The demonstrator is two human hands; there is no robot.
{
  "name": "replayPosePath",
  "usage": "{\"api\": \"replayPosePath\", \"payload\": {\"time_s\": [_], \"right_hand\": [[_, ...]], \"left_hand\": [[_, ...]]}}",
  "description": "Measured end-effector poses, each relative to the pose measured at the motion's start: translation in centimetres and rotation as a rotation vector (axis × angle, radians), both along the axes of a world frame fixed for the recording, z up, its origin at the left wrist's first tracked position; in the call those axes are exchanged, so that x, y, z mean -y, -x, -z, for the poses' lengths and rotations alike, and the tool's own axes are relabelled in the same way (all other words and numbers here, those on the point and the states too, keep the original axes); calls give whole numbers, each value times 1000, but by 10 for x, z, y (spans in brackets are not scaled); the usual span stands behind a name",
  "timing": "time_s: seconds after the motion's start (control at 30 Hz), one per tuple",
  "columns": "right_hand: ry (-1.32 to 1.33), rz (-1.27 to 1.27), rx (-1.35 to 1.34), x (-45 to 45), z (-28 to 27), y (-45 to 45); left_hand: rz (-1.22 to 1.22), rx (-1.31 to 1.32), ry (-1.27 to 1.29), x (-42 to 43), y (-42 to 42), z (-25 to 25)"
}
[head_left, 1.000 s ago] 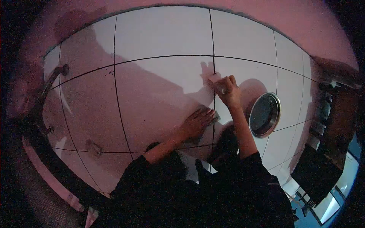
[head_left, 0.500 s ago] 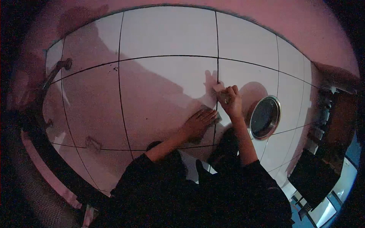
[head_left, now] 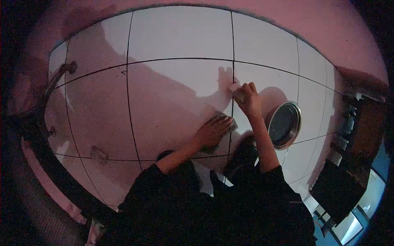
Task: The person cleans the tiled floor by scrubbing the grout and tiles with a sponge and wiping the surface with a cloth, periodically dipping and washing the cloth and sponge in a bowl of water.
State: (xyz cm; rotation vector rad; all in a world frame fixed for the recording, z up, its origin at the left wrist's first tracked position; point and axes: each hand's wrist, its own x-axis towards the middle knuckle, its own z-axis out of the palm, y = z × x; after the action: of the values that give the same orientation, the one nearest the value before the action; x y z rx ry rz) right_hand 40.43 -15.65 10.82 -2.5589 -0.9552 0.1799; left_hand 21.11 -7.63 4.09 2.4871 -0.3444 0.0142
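Observation:
My left hand lies flat on a dark grey, flat piece on the tiled floor, fingers stretched across it. Most of that piece is under the palm, and I cannot make out what it is. Just to the right and farther forward, my right hand is closed around a small pale block. The block's end is at a dark tile joint. Beside my right forearm rests a round metal dish with a shiny rim and dark inside.
White floor tiles with dark joints reach a pink wall. A dark curved metal leg stands at left. On the right are a brown wooden piece and a black panel. A dark shoe is below my hands.
The whole view has shifted slightly. My right hand and the pale block have moved a little forward along the tile joint. My left hand stays on the dark piece.

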Motion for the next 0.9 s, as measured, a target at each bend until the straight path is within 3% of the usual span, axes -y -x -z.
{"api": "replayPosePath", "payload": {"time_s": [0.9], "right_hand": [[-1, -30, 21, 7, 1, 15]], "left_hand": [[7, -22, -20, 1, -1, 7]]}}
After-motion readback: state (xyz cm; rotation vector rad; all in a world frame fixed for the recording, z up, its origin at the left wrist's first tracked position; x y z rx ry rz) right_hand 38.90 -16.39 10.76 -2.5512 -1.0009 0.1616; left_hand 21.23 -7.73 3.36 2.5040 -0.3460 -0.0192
